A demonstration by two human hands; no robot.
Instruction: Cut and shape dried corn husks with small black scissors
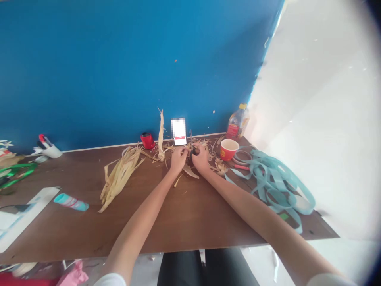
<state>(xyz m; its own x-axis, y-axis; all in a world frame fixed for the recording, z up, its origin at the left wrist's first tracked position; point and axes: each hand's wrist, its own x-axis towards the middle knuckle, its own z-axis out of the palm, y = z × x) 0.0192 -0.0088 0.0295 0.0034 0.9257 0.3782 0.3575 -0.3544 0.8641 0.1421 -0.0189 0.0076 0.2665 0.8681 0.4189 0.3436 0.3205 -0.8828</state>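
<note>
Bare forearms (pixel 238 198) angle up across the brown tabletop (pixel 184 226) and meet near its far edge. The left hand (pixel 178 160) and right hand (pixel 200 158) sit close together, their fingers (pixel 183 151) curled narrowly around a small dark object (pixel 195 151), too small to name, amid scattered shreds of dried corn husk (pixel 205 145). From the hands, a loose bundle of dried husks (pixel 119 178) lies at 9 o'clock, a red paper cup (pixel 229 149) at 3 o'clock, tangled teal ribbon (pixel 276 182) at 4 o'clock — and a plastic bottle (pixel 237 122) stands by the blue wall (pixel 119 71) at 2 o'clock.
</note>
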